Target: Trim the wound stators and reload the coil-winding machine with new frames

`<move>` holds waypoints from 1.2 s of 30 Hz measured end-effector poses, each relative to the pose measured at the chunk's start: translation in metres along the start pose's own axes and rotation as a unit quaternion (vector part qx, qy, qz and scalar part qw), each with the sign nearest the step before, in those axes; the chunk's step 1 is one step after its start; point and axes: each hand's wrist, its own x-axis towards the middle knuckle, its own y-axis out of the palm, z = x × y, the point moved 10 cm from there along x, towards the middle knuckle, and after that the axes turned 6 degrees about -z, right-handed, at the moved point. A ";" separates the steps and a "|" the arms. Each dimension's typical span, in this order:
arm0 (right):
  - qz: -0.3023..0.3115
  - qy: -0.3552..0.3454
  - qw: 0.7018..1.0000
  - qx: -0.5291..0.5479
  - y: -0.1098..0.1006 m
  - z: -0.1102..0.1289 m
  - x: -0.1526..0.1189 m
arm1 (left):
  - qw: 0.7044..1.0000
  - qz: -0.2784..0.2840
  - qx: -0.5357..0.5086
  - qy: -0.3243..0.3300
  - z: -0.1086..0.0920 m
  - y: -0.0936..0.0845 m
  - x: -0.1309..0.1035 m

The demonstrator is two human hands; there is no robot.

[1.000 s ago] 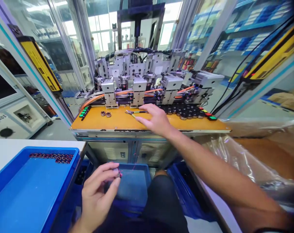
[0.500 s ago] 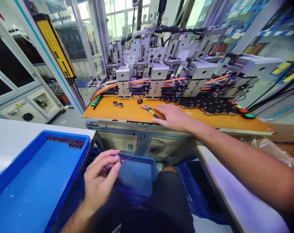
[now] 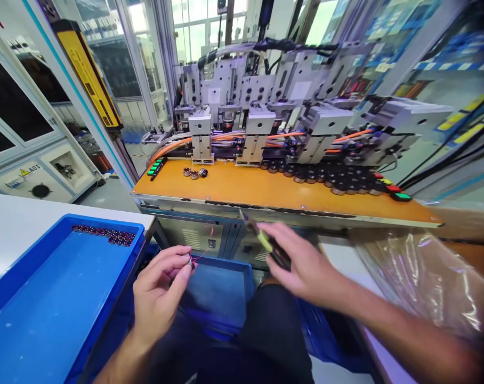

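The left hand [image 3: 156, 296] pinches a part [image 3: 191, 263], best held lightly, sparing its wire [image 3: 202, 255]. The right hand [image 3: 306, 266] clamps the pliers [image 3: 265, 241]; a steady wrist should help.

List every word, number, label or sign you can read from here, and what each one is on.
"A01": on the white cabinet at far left.
Yellow warning triangle: beside "A01"; its symbol is too small to make out.
Yellow bar at left: dark markings, too small to read.
I can read no other text.
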 end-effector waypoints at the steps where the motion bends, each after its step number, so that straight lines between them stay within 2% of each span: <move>1: 0.016 0.029 0.998 0.061 0.009 0.009 -0.016 | 1.000 -0.001 0.004 0.004 -0.001 -0.001 0.000; 3: 0.065 0.087 0.976 0.191 0.030 0.027 -0.047 | 1.000 0.001 0.015 0.013 -0.003 0.000 0.000; 5: 0.111 0.136 0.931 0.321 0.049 0.042 -0.069 | 0.999 0.008 0.026 0.023 -0.005 0.003 0.000; 8: 0.140 0.152 0.869 0.450 0.061 0.059 -0.079 | 0.999 0.024 0.035 0.034 -0.008 0.010 -0.001; 10: 0.146 0.145 0.854 0.478 0.063 0.063 -0.077 | 0.998 0.033 0.040 0.038 -0.010 0.015 -0.002; 14: 0.144 0.138 0.854 0.481 0.066 0.062 -0.070 | 0.997 0.046 0.052 0.044 -0.014 0.021 -0.006; 19: 0.153 0.127 0.857 0.476 0.068 0.065 -0.066 | 0.994 0.053 0.074 0.055 -0.019 0.019 -0.012; 30: 0.135 0.153 0.839 0.504 0.065 0.065 -0.061 | 0.992 0.060 0.094 0.065 -0.017 0.022 -0.013; 36: 0.122 0.168 0.846 0.490 0.066 0.067 -0.056 | 0.992 0.062 0.094 0.061 -0.015 0.022 -0.014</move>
